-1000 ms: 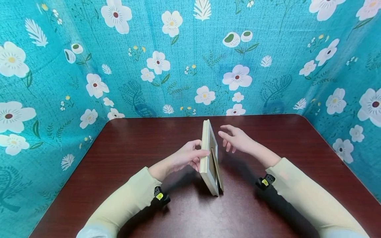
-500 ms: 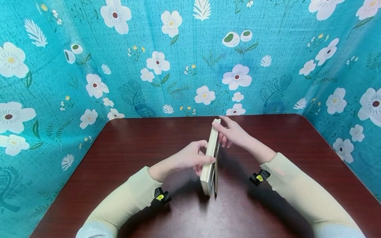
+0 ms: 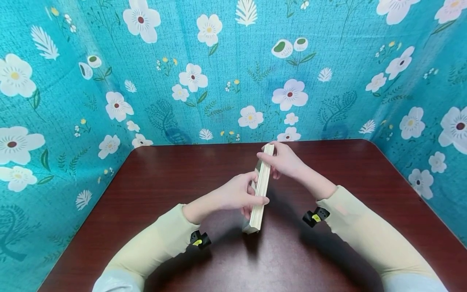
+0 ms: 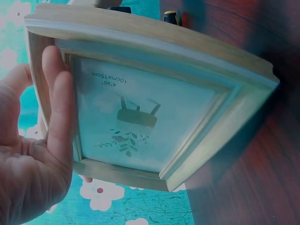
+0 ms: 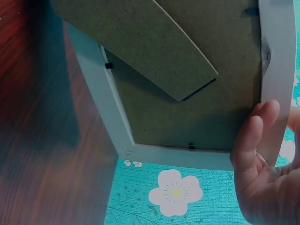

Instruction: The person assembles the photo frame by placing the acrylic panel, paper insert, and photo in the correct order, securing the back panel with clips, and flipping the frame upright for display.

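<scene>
Between the two hands stands a cream picture frame (image 3: 263, 182), its narrow edge turned toward me in the head view. The left hand (image 3: 238, 192) grips its near side, thumb along the edge. In the left wrist view, that hand's fingers (image 4: 61, 108) lie on the front, beside a printed insert (image 4: 136, 117) under the pane. Higher up, the right hand (image 3: 286, 159) pinches the far part of the same edge. The right wrist view shows the brown backing board (image 5: 187, 122), a stand leg (image 5: 159, 51) and the right fingertips against the back. Whether the frame touches the table cannot be told.
A dark red wooden table (image 3: 175, 174) lies under the hands, with rounded far corners. A turquoise flowered curtain (image 3: 226, 81) hangs behind it and on both sides. Each wrist carries a small black and yellow camera (image 3: 315, 217).
The right hand has come in from the right and taken hold of the picture frame's upper edge. The frame has turned, so its back and stand leg no longer show in the head view.
</scene>
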A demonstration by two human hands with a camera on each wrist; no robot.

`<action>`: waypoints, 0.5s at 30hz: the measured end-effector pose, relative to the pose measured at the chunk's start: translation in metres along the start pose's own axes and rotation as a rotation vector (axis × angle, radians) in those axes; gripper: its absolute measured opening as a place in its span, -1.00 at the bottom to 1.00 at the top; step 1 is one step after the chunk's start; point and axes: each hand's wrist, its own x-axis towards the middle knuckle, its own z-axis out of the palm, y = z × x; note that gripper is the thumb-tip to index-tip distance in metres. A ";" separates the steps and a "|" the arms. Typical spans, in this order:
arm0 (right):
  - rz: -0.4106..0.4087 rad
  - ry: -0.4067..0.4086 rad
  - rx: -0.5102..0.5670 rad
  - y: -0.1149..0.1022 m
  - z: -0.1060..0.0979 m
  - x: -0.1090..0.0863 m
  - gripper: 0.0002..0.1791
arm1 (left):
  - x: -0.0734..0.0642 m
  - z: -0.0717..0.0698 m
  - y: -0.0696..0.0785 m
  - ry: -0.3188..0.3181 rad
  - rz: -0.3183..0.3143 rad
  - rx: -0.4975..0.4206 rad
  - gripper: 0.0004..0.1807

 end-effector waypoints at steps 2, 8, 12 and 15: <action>0.010 0.013 0.012 0.000 0.001 0.000 -0.53 | -0.001 0.001 0.001 0.007 0.000 0.021 -0.64; 0.005 0.042 0.064 0.006 0.004 -0.001 -0.59 | -0.003 0.001 0.000 0.019 0.002 0.030 -0.62; 0.002 0.068 0.121 0.010 0.004 -0.004 -0.59 | -0.005 -0.004 -0.009 0.033 0.069 -0.010 -0.69; 0.013 0.082 0.189 0.015 0.003 -0.005 -0.58 | -0.006 -0.010 -0.017 0.048 0.135 -0.069 -0.76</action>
